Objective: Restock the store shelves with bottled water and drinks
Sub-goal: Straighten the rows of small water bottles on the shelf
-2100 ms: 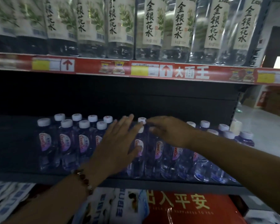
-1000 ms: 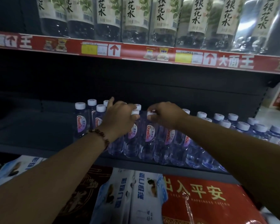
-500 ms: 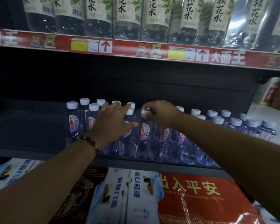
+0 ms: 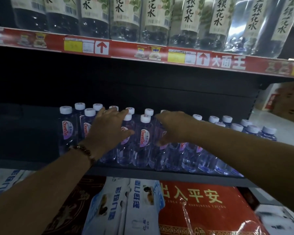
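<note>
Several small clear water bottles (image 4: 144,138) with white caps and purple-pink labels stand in rows on the dark middle shelf (image 4: 41,164). My left hand (image 4: 109,131), a bead bracelet at its wrist, lies with straight spread fingers across the caps and shoulders of the bottles left of centre. My right hand (image 4: 173,126) reaches in from the right and curls over one bottle in the front rows, thumb down its front and fingers over its top. That bottle is mostly hidden by the hand.
Tall bottles with cream labels (image 4: 153,17) fill the upper shelf above a red price strip (image 4: 126,50). The left part of the middle shelf (image 4: 24,133) is bare and dark. Below lie white-blue packs (image 4: 134,209) and a red bag (image 4: 202,209). Cardboard boxes (image 4: 287,102) stand at far right.
My right hand has let go of the cap it pinched and dropped lower round a bottle to the right. My left hand has spread flat across the bottle tops.
</note>
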A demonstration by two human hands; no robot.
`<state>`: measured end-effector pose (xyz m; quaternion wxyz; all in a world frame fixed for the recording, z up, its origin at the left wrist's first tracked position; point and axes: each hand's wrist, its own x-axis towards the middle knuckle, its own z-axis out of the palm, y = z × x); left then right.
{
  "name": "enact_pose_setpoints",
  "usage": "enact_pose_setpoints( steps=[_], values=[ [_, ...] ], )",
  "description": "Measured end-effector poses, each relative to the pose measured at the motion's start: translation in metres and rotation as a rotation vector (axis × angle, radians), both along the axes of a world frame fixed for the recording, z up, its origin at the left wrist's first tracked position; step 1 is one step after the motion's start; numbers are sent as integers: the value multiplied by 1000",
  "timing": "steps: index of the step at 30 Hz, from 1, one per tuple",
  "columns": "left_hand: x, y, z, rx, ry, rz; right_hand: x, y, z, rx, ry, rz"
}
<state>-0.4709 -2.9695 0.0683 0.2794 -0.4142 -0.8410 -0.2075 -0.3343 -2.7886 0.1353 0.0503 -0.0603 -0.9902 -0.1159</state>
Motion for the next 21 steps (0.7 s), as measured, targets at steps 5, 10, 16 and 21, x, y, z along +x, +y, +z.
enact_pose_setpoints(
  steps=[5, 10, 16, 21],
  values=[
    [-1, 0, -2, 16, 15, 8, -4, 8, -9, -27, 65, 20],
    [0, 0, -1, 19, 26, 5, -8, 17, -11, -55, 87, 27],
    [-1, 1, -2, 14, 7, 12, -13, 22, 1, -128, 23, 58],
    [1, 2, 0, -3, -3, 17, -11, 21, 11, -189, -50, 77]
  ],
)
